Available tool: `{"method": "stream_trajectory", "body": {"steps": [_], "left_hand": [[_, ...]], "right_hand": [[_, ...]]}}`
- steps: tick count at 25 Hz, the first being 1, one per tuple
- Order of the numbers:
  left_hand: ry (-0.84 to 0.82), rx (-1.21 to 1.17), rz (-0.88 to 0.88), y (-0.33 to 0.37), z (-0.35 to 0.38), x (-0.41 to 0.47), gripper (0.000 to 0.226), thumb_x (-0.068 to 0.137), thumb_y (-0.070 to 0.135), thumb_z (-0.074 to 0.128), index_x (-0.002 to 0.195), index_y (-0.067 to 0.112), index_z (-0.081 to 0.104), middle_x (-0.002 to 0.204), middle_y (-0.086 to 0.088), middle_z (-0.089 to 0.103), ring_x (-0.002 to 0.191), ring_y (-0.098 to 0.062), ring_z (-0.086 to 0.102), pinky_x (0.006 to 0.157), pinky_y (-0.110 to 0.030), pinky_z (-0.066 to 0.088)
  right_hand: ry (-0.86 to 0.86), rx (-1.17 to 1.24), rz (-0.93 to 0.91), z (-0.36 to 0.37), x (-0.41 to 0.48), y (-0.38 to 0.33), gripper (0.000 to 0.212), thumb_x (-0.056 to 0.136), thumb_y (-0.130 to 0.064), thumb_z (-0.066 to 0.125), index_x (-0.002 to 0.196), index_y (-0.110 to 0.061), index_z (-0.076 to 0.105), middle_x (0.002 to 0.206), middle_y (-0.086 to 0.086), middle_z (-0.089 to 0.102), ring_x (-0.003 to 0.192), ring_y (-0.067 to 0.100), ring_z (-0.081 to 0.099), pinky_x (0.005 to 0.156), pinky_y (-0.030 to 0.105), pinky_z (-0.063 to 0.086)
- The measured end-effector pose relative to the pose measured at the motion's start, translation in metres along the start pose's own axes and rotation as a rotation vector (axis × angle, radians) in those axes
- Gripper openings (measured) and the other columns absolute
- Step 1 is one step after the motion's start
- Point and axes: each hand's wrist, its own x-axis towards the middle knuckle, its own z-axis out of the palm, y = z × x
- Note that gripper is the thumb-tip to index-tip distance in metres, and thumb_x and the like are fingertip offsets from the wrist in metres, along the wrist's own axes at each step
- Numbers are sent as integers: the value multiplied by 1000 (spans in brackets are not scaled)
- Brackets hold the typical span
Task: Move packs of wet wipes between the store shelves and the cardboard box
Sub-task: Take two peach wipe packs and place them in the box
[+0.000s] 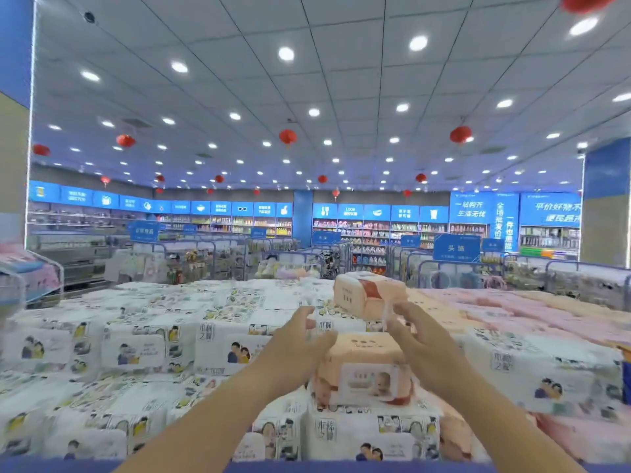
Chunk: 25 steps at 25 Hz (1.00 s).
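Observation:
Two peach wet-wipe packs lie on a wide display of white packs point(136, 353). The nearer peach pack point(363, 370) sits flat between my hands, its baby-picture lid facing me. The farther peach pack point(370, 295) is tilted on top of the stack just beyond my fingertips. My left hand point(300, 339) reaches forward with relaxed fingers at the near pack's left side, holding nothing. My right hand point(415, 332) is spread, fingertips at the lower edge of the far pack; I see no grip on it. No cardboard box is in view.
Pink packs point(512, 308) fill the display's right side. A blue edge point(307, 467) runs along the bottom of the view. A bin of pink and blue goods point(30, 278) stands at the left. Store aisles, wire racks and blue signs lie beyond.

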Motion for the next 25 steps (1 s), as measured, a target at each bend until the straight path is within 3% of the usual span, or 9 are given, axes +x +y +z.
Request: {"method": "stream_trajectory", "body": {"steps": [3, 5, 8, 10, 12, 14, 16, 21, 25], "left_hand": [[21, 22, -15, -2, 21, 29, 78, 95, 60, 55, 159, 30, 23, 153, 8, 43, 134, -13, 45, 110, -41, 43], [17, 8, -21, -9, 34, 31, 66, 92, 57, 62, 148, 34, 36, 142, 11, 48, 121, -9, 53, 99, -31, 49], [46, -11, -22, -24, 48, 23, 61, 82, 52, 76, 132, 38, 43, 128, 17, 47, 101, -2, 60, 77, -19, 57], [66, -46, -31, -33, 53, 23, 77, 72, 51, 87, 134, 39, 42, 127, 14, 48, 94, -8, 65, 68, -22, 59], [75, -124, -131, -37, 52, 25, 101, 56, 54, 95, 137, 42, 37, 129, 14, 52, 96, -20, 71, 69, -32, 61], [32, -240, -191, -39, 52, 26, 92, 56, 40, 100, 133, 29, 50, 118, 3, 69, 84, -24, 73, 64, -38, 59], [-26, -271, -199, -37, 50, 26, 73, 61, 27, 99, 122, 22, 59, 105, -4, 76, 74, -22, 72, 63, -38, 58], [6, -257, -149, -28, 46, -2, 82, 55, 27, 100, 122, 19, 53, 107, 0, 74, 76, -14, 76, 62, -34, 62], [206, -372, -116, -34, 20, -48, 67, 55, 39, 94, 111, 18, 63, 90, -6, 75, 65, -31, 70, 49, -46, 57]], "right_hand": [[102, -105, -43, -17, 52, 12, 50, 100, -45, 50, 145, -22, 47, 145, -4, 53, 125, 12, 48, 103, 38, 44], [136, -196, -44, -16, 82, 14, 57, 96, -50, 54, 143, -19, 47, 144, 1, 50, 129, 19, 44, 102, 41, 41], [-17, -365, 35, 2, 114, 12, 85, 81, -74, 57, 146, -22, 39, 145, 6, 41, 133, 29, 39, 104, 47, 43], [-101, -480, 106, 20, 127, 13, 93, 72, -80, 60, 144, -26, 39, 142, 10, 39, 131, 34, 40, 101, 48, 47], [-49, -443, 192, 34, 130, 19, 89, 71, -72, 68, 143, -29, 38, 141, 13, 34, 128, 38, 42, 97, 47, 48], [32, -335, 237, 40, 128, 23, 78, 75, -60, 70, 141, -31, 39, 134, 12, 32, 119, 39, 49, 92, 45, 51], [68, -252, 234, 37, 121, 24, 71, 75, -52, 68, 138, -34, 41, 120, 7, 32, 110, 36, 53, 90, 44, 54], [77, -150, 113, 16, 73, 19, 81, 70, -51, 73, 144, -42, 40, 119, -1, 37, 102, 22, 59, 88, 43, 58], [118, -53, 0, -2, 18, 4, 75, 76, -39, 82, 142, -38, 46, 117, -4, 42, 91, 0, 52, 73, 16, 47]]}}
